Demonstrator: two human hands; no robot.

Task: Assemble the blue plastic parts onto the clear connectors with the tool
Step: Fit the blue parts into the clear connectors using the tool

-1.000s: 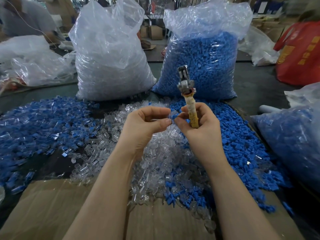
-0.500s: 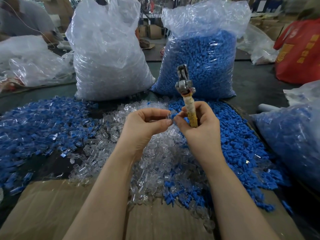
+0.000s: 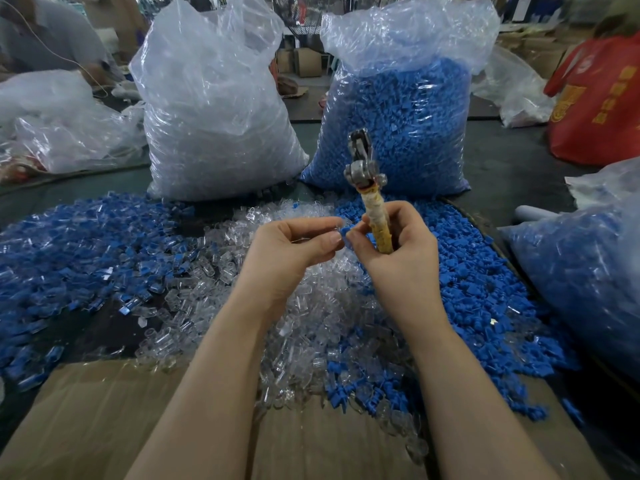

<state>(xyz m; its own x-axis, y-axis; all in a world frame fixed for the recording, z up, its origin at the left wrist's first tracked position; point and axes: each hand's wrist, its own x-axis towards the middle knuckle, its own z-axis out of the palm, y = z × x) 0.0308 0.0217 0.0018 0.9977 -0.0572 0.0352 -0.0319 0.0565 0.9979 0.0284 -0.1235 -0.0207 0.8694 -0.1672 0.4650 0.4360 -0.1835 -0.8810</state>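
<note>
My right hand (image 3: 401, 258) grips the tape-wrapped handle of a metal tool (image 3: 367, 188), which stands upright with its steel head above my fingers. Its thumb and forefinger also pinch a small blue plastic part (image 3: 346, 231). My left hand (image 3: 294, 251) is raised beside it, and its fingertips pinch a clear connector (image 3: 337, 226) that meets the blue part. A heap of loose clear connectors (image 3: 298, 306) lies under both hands, loose blue parts (image 3: 485, 299) lie to the right, and a spread of blue-and-clear pieces (image 3: 76, 251) lies to the left.
A big bag of clear connectors (image 3: 214, 133) and a big bag of blue parts (image 3: 398, 126) stand at the back. Another bag of blue pieces (image 3: 588, 271) lies at the right edge, a red bag (image 3: 599, 98) behind it. Cardboard (image 3: 104, 417) lies in front. A person sits far left.
Both hands stay together at the same spot; the fingertips have shifted only slightly around the small parts. The tool stays upright.
</note>
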